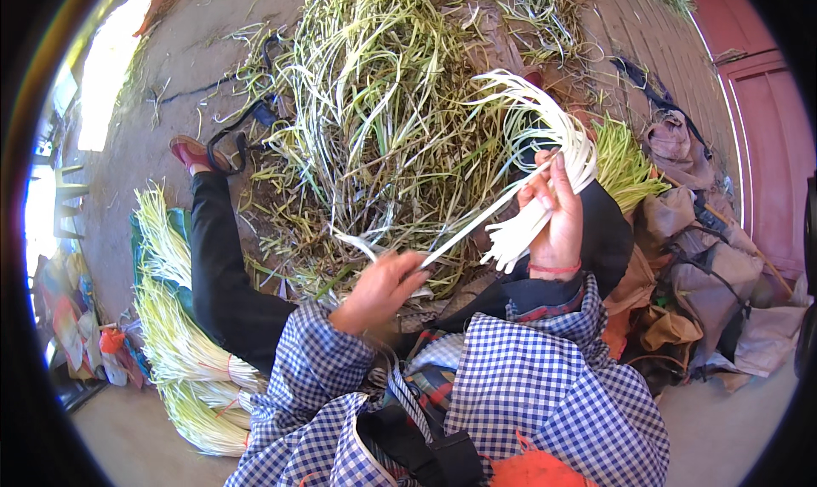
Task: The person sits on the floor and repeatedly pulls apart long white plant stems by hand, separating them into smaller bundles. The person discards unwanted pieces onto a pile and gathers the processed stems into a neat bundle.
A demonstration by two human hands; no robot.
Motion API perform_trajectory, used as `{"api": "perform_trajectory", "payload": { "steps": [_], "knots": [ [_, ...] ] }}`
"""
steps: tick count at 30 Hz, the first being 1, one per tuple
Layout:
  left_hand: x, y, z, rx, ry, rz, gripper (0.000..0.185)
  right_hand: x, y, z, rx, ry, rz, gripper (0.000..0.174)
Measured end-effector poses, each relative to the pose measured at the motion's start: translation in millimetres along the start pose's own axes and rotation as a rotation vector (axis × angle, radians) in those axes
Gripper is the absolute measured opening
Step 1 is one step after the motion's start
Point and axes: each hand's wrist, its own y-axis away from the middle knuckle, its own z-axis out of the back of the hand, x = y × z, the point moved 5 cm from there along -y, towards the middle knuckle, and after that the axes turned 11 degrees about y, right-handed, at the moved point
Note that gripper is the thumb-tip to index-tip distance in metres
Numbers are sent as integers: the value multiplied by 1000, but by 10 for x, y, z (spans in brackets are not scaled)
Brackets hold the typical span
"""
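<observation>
My right hand (pixel 556 216) grips a bunch of white blanched stalks (pixel 577 158), which look like chives. Their cut ends point down towards me, and the thin leaf ends curl over above the fingers. One longer stalk (pixel 475 222) slants from the right fingertips down to my left hand (pixel 383 292). The left fingers, blurred, close around its lower end. Just beyond the left hand a loose pale strip (pixel 354 241) shows; whether the hand holds it I cannot tell. Between my legs lies a large heap of green and dry leaves (pixel 376 117).
Tied bundles of pale stalks (pixel 185 334) lie beside my left leg (pixel 223 264). More yellow-green stalks (pixel 622 161) lie past my right knee. Crumpled sacks (pixel 715 283) are piled at the right, before a red door (pixel 766 136). A dark strap (pixel 239 136) lies near my left shoe (pixel 191 152).
</observation>
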Motion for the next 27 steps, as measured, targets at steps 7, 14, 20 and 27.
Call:
{"api": "perform_trajectory", "payload": {
  "steps": [7,14,20,27],
  "knots": [
    [-67,58,33,-169,368,82,19,-505,196,-275,344,342,-114,38],
    [-35,-61,167,-155,476,159,16,-679,129,-282,304,-76,-216,17],
    [512,-486,1153,-753,-250,33,23,-722,-281,-353,180,-7,-87,24],
    [658,-894,1258,-634,-322,54,25,-1496,-678,-604,100,248,-209,31]
  ]
}}
